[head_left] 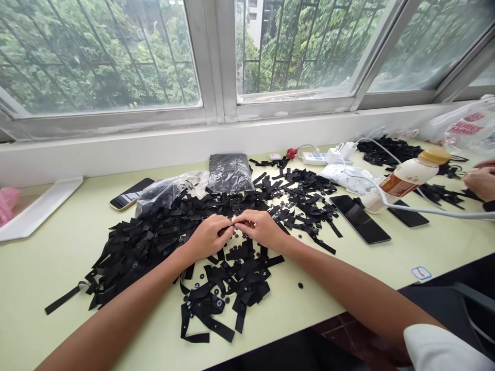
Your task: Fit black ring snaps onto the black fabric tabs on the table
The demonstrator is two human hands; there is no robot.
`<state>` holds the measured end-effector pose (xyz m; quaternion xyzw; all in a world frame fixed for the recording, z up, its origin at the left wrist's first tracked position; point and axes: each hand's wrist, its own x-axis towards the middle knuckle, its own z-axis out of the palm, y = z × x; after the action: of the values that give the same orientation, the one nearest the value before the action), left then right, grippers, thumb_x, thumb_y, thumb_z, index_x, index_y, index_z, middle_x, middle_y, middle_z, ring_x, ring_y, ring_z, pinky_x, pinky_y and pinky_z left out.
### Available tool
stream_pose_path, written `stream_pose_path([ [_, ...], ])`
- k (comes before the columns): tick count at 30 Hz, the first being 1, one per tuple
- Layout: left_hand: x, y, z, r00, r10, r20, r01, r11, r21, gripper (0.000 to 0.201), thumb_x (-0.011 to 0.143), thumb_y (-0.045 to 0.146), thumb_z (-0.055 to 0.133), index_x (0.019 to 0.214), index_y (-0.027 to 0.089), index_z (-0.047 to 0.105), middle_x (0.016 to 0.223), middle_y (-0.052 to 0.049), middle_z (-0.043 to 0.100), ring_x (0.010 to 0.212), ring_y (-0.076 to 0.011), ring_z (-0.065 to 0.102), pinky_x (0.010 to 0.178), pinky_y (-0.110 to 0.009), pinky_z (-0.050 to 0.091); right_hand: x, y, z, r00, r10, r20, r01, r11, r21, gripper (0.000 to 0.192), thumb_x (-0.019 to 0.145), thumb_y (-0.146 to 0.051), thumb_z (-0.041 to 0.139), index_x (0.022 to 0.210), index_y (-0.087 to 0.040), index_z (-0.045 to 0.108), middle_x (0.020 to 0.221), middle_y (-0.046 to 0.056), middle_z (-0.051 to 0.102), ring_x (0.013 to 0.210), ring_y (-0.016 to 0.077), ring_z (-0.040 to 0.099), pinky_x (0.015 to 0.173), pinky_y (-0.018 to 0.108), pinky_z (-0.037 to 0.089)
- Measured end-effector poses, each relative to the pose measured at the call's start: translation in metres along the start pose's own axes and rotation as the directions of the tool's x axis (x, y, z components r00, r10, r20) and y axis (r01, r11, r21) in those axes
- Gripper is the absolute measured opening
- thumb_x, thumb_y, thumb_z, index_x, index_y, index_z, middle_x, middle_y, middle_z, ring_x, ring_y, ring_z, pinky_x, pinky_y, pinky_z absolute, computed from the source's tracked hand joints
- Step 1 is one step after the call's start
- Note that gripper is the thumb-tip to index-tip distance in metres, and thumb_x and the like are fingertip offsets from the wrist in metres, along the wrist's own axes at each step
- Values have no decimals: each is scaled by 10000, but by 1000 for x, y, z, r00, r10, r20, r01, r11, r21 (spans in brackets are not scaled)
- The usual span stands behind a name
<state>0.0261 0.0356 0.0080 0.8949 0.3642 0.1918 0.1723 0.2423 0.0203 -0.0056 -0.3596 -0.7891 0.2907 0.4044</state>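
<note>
A: Logging the frame. The left hand point(211, 238) and right hand point(260, 228) are meeting at the middle of the frame, fingertips pinched together over one small black piece point(233, 225). Both are closed narrow on it, resting low over the heap of black fabric strips point(162, 242).

B: Where is that piece lying relative to the rest?

A: It is sitting between the two sets of fingertips, just above the heap's centre, with loose black buttons point(284, 208) scattered right of the hands and one stray button point(300, 285) lying apart toward the lower centre.

B: Judgement on technique?

A: The grip is looking sound. Pinching close to the strip's end and keeping the wrists braced on the green table point(46, 268) would be giving the steadiest control (small parts slip easily from loose fingers).

B: What is staying unresolved?

A: Whether the pinched item is a strip, a button or both; the fingers are covering it. The plastic bags point(181, 188) at upper centre are holding dark contents that are hard to identify. At the right edge another person's hand point(481, 181) is being cut off by the frame, working beside a bottle point(406, 179) lying tilted on a white cable point(425, 210). Two phones point(359, 219) are lying face up, screens dark.
</note>
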Motion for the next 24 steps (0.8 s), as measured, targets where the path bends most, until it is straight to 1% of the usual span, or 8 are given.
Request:
stream_pose_path([
  [4,-1,-1,4,996,83,-21,-81,992,95,400,1003,345,378,716,149,576,700,-14,580,696,-80,472,750,-247,343,-1,3,1,998,30,-48,-32,998,-53,104,962,-276,650,953,-197,717,895,31,693,738,149,605,708,283,503],
  [7,-3,0,7,983,184,-21,-176,962,208,359,994,318,414,728,153,591,708,-14,595,724,-85,485,748,-269,322,-2,1,2,997,7,-71,-15,993,-116,102,963,-253,640,894,-188,680,861,25,673,748,146,599,704,277,489],
  [9,-4,-1,9,977,207,-45,-188,943,273,343,982,304,437,712,156,589,703,-12,595,723,-88,479,747,-280,318,-2,0,2,997,-22,-70,11,988,-152,99,976,-235,613,912,-186,671,869,31,664,778,152,606,717,281,491],
  [12,-4,-5,8,980,104,-169,-50,954,296,279,960,278,455,770,163,625,747,-17,617,735,-95,491,778,-283,357,-1,4,0,998,-23,-58,10,977,-212,137,1013,-232,558,1030,-190,688,934,52,668,842,172,629,760,303,510],
  [15,-3,-11,4,966,-19,-257,90,960,264,241,948,252,444,995,178,669,913,-41,657,868,-120,554,856,-289,407,0,12,-5,998,38,-51,-53,944,-325,160,1017,-251,570,1066,-190,710,982,70,677,896,200,647,808,338,525],
  [18,-1,-18,3,975,-38,-218,98,957,274,294,958,319,450,1101,201,678,979,-55,646,943,-141,568,865,-298,418,1,19,-9,994,108,-13,-103,893,-437,143,1001,-226,598,1037,-180,729,981,78,683,924,220,651,823,358,531],
  [21,1,-20,4,986,-33,-164,80,954,290,299,960,362,460,1078,219,695,945,-51,632,918,-141,559,826,-296,403,1,21,-10,990,134,44,-93,856,-508,124,984,-207,626,1037,-179,734,975,80,681,941,230,646,828,364,532],
  [24,0,-20,5,985,-66,-162,110,954,279,264,947,293,457,1033,205,691,938,-52,627,932,-144,559,837,-299,403,1,20,-11,987,142,78,-76,832,-549,118,991,-206,618,1029,-178,726,975,80,671,941,227,639,816,355,526],
])
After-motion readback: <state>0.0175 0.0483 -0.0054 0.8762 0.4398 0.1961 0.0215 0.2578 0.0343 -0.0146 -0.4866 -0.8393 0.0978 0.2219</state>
